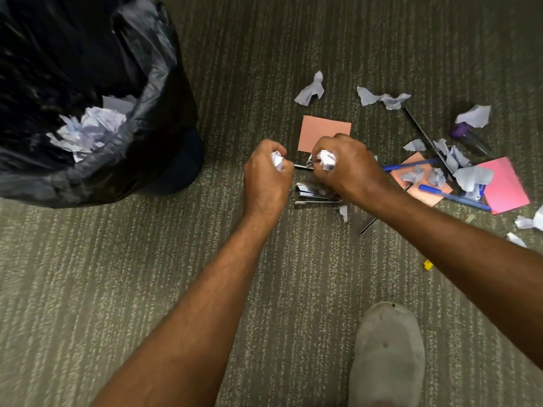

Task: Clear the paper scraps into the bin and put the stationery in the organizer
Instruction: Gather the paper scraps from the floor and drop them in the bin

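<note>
Head view shows us both hands over the carpet (pixel 147 259), each clenched on crumpled paper: the left hand (pixel 269 174) around one scrap (pixel 277 160), the right hand (pixel 345 165) around another wad (pixel 326 160). Beneath them lies a stapler (pixel 311 193), partly hidden by the wrists. More paper scraps (pixel 382 98), pink notes (pixel 505 183) and blue pens (pixel 452 196) lie scattered to the right. The bin (pixel 164 92), black-lined, stands left with paper inside, its top cut off. We cannot find an organizer.
</note>
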The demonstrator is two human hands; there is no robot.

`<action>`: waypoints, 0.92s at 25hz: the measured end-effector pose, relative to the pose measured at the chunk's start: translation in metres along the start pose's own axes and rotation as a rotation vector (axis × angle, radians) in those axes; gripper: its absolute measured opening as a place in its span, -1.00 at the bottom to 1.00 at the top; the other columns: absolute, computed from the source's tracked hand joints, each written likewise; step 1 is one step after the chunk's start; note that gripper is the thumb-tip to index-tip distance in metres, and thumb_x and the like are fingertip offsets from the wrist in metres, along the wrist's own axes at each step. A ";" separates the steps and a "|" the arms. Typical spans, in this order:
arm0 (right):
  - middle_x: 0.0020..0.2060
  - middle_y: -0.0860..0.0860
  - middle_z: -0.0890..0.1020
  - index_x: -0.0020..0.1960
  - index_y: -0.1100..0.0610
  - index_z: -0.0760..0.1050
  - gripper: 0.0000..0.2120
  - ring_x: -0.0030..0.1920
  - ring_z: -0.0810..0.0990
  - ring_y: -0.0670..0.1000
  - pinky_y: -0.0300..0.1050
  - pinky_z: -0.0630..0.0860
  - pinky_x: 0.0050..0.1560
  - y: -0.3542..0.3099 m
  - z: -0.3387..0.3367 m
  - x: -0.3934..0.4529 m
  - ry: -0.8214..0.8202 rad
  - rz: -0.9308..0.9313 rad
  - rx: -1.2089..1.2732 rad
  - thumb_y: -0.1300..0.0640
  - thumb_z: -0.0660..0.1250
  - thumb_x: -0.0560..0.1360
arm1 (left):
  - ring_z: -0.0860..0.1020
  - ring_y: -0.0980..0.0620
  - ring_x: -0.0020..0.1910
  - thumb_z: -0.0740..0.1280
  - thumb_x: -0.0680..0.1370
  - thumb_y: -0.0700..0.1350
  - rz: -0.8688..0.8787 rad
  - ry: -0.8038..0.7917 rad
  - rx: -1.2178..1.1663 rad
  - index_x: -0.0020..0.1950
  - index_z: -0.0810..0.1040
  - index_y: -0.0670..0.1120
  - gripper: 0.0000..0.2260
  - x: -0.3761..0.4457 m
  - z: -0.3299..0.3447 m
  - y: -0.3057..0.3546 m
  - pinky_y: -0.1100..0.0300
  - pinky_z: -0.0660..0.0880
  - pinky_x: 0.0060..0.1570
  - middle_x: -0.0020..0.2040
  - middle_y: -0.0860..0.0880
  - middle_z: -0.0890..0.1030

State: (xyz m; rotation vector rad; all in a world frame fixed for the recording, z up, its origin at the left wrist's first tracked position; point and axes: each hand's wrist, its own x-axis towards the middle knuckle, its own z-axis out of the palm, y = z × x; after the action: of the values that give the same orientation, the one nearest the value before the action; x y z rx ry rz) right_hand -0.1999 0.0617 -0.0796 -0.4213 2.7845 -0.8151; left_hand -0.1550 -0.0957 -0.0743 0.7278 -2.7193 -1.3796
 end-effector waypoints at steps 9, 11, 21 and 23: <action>-0.28 0.02 0.64 -0.15 -0.02 0.56 -0.86 -0.33 0.63 -0.10 -0.03 0.64 -0.42 -0.111 -0.114 0.032 0.170 -0.001 0.348 0.20 0.46 0.46 | 0.56 0.09 -0.15 0.34 0.55 -0.19 0.256 0.103 -0.192 0.02 0.54 -0.02 -0.91 -0.012 -0.090 0.089 0.25 0.47 -0.28 -0.07 0.03 0.61; -0.22 0.04 0.65 -0.09 0.01 0.57 -0.89 -0.26 0.67 -0.02 -0.01 0.64 -0.34 -0.150 -0.138 0.039 0.176 -0.087 0.344 0.16 0.48 0.47 | 0.56 0.07 -0.15 0.33 0.55 -0.16 0.342 0.163 -0.197 0.02 0.52 -0.02 -0.92 -0.010 -0.127 0.108 0.14 0.48 -0.25 -0.08 0.03 0.60; -0.27 0.07 0.58 -0.09 0.14 0.53 -0.91 -0.33 0.56 -0.01 0.02 0.58 -0.40 -0.309 -0.133 0.080 -0.137 -0.325 0.331 0.20 0.44 0.46 | 0.54 0.10 -0.12 0.27 0.47 -0.08 0.194 0.473 -0.129 -0.07 0.50 0.00 -0.93 0.028 -0.300 0.076 0.19 0.39 -0.19 -0.13 0.09 0.58; -0.24 0.05 0.57 -0.07 0.14 0.51 -0.89 -0.28 0.55 -0.02 0.00 0.57 -0.32 -0.325 -0.112 0.087 -0.172 -0.316 0.353 0.20 0.43 0.47 | 0.53 -0.05 0.06 0.28 0.46 -0.05 0.009 0.398 -0.064 0.01 0.52 -0.02 -0.84 0.040 -0.310 0.068 0.11 0.40 -0.07 0.03 -0.02 0.59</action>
State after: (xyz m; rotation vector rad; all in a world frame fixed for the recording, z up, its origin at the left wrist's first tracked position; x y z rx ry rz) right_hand -0.2435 -0.1737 0.1824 -0.8311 2.3810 -1.2465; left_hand -0.1529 -0.3136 0.1593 0.8757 -2.3577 -1.1634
